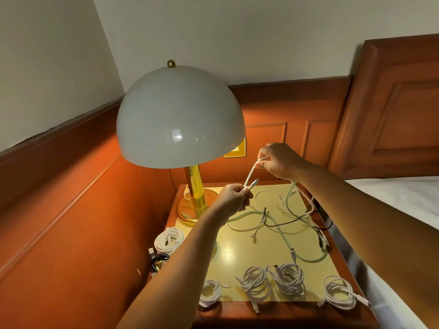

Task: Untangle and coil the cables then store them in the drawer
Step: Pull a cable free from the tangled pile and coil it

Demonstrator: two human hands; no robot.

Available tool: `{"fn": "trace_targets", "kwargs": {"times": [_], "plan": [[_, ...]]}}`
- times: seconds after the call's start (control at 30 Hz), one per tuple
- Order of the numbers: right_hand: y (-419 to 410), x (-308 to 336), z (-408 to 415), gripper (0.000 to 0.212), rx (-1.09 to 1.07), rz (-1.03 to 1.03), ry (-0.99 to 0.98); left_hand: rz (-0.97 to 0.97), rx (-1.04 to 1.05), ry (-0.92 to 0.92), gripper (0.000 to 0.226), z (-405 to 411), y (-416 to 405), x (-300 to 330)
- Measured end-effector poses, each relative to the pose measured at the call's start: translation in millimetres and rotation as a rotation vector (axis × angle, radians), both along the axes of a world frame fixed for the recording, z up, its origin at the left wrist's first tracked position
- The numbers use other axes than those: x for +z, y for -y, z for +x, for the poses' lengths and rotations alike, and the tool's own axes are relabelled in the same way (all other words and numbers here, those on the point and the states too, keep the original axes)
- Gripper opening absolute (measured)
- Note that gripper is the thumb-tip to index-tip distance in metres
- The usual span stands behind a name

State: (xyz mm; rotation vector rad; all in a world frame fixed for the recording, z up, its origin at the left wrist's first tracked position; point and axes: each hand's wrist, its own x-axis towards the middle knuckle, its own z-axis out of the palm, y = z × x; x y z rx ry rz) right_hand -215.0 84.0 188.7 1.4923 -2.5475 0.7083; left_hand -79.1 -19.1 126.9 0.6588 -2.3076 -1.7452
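Above the nightstand [240,248] my left hand [231,198] pinches the plug end of a white cable [251,173]. My right hand [278,160] grips the same cable higher up, and its length trails down behind my right wrist to the table. A loose tangle of white, pale green and black cables [278,220] lies on the far half of the top. Several coiled white cables [288,280] sit in a row along the front edge. Another white coil [169,238] and a black coil [158,258] lie at the left edge. No drawer is visible.
A table lamp with a white dome shade [178,117] and brass stem [194,186] stands at the back left of the nightstand. Wood panelling surrounds it. A bed with a white sheet [403,205] lies to the right, under a wooden headboard [392,108].
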Motion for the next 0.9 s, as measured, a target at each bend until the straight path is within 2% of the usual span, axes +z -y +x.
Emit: {"fn": "trace_targets", "kwargs": {"times": [0.23, 0.37, 0.5, 0.63, 0.77, 0.83, 0.9], "plan": [[-20, -15, 33, 0.016, 0.006, -0.074, 0.118, 0.098, 0.106, -0.035, 0.028, -18, -1, -11], [-33, -48, 59, 0.022, -0.048, -0.237, 0.352, 0.345, 0.145, -0.169, 0.03, -19, -1, -14], [-37, -76, 80, 0.029, -0.089, -0.325, 0.571, 0.458, 0.172, -0.238, 0.029, -21, -4, -18], [-38, -92, 92, 0.031, -0.071, -0.339, 0.653, 0.672, 0.168, -0.294, 0.026, -20, -8, -17], [-37, -102, 90, 0.021, -0.089, -0.322, 0.715, 0.879, 0.19, -0.335, 0.028, -18, -8, -6], [-34, -106, 85, 0.02, -0.125, -0.328, 0.801, 0.948, 0.19, -0.346, 0.028, -18, -9, -1], [-32, -107, 78, 0.028, -0.153, -0.304, 0.904, 0.969, 0.174, -0.353, 0.026, -17, -10, 2]]}}
